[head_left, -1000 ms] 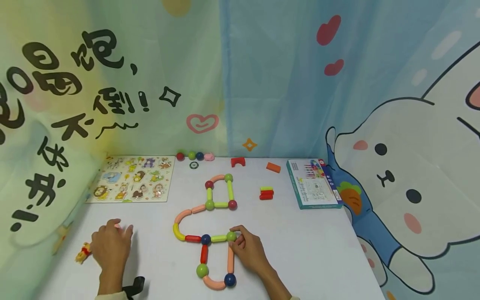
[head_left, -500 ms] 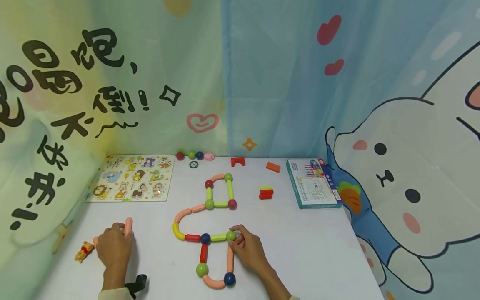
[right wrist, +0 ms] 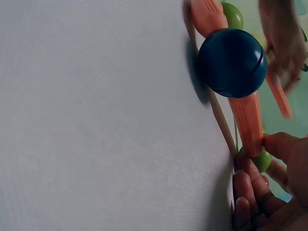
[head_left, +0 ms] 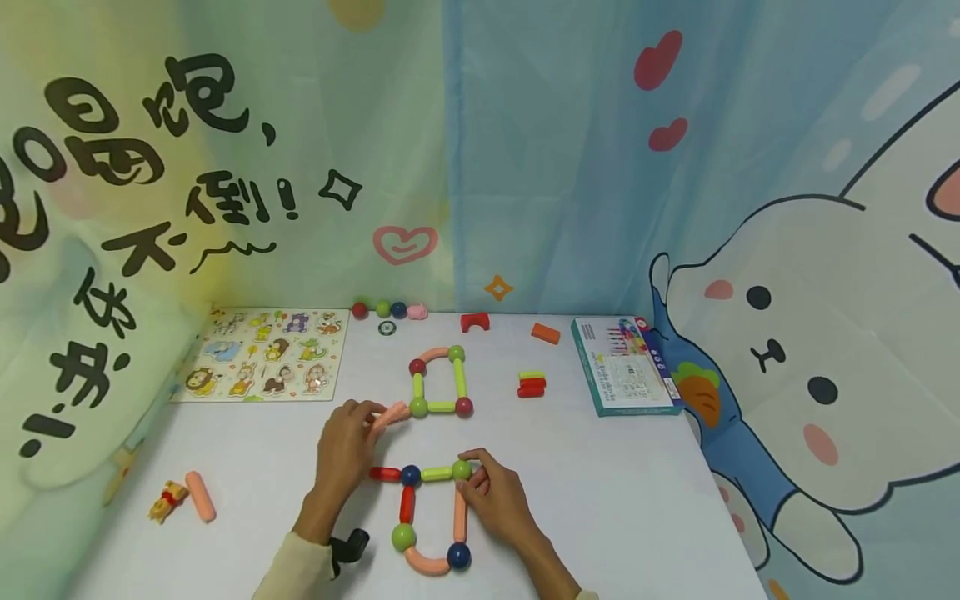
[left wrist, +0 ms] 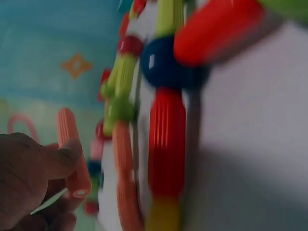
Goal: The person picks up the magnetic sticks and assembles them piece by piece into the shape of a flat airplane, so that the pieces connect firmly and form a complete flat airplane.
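Observation:
My left hand [head_left: 345,454] pinches a straight salmon-pink magnetic stick [left wrist: 71,139] between thumb and fingers. In the head view it hovers by the left side of the stick-and-ball figure, hiding the curved pink and yellow pieces. The held stick overlaps the pink stick beside the upper loop's green ball [head_left: 418,407]. Lower down, my right hand [head_left: 491,496] grips the green ball [head_left: 461,470] at the lower loop's top right corner. A pink stick [right wrist: 248,125] runs from that ball to a dark blue ball [right wrist: 233,62]. Red sticks [head_left: 386,474] meet another blue ball [head_left: 410,476].
At left lie a loose pink stick [head_left: 200,497] and a small yellow bear figure [head_left: 168,502]. An animal picture board [head_left: 262,354] lies at back left. Short red and yellow-green sticks [head_left: 532,384] and a box [head_left: 627,367] are to the right. Several balls [head_left: 383,309] line the back edge.
My left hand has carried a pink stick from beside the bear figure rightward to the middle. Another pink stick now lies uncovered next to the bear. My right hand stays at the green ball.

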{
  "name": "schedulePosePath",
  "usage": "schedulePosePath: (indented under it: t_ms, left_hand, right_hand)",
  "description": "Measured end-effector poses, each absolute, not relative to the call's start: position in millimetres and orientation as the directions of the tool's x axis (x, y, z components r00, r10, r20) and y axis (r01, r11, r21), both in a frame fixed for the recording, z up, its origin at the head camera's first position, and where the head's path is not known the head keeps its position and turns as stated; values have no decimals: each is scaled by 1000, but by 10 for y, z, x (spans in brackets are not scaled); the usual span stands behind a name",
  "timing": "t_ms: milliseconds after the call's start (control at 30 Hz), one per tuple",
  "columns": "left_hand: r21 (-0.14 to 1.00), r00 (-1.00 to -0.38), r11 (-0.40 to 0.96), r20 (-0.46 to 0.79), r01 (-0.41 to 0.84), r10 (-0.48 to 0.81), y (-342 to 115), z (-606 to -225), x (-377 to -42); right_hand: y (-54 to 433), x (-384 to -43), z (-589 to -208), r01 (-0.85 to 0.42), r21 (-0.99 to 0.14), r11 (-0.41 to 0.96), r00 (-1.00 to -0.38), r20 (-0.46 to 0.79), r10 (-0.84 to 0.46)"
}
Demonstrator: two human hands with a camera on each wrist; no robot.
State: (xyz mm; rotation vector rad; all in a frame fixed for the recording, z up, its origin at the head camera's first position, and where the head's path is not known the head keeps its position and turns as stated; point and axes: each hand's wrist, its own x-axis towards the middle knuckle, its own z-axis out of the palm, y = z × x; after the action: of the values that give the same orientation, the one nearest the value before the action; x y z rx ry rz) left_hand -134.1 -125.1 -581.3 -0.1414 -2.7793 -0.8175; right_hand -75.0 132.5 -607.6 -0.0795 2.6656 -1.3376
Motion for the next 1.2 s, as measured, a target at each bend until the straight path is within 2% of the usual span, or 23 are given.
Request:
schedulePosePath:
  t_ms: [100,200,333,500,667,933,1200]
  left_hand:
    - [475,-938,823,292,312,187,-892,-5801,-1478]
    - [416,-879,785,338,459,335,-580,-5800,-1646]
    - [401,-829,728,329,557,453,-253,-5806,-1883]
    - [440,-832,708,232,552,504,7,-5854,-2084]
    - [415,-827,721,184,555,532,139,-5925,-2177]
    - [406,-821,717,210,567,531,118,-5941,-2138]
    - [501,-842,685,212,530,496,-31,-5969,-2028]
  right_hand:
    - [1339,-750,-6088,22,-803,595,-986,-115,-118]
    - [1354,-749,-6103,16,-809,587,-986,-108,-123]
    - [1371,-749,-6124,7,-821,570,-985,-103,-137]
    - [1384,-743,-6130,-5,-832,555,-984,-96,-152]
    - [1402,-736,-6126,-9,-839,545,-984,-89,-153]
    - [1455,-758,-6111,-49,-842,537,-981,-60,-184]
    - [1530,-795,-6082,-20,-837,547,-986,-74,-151]
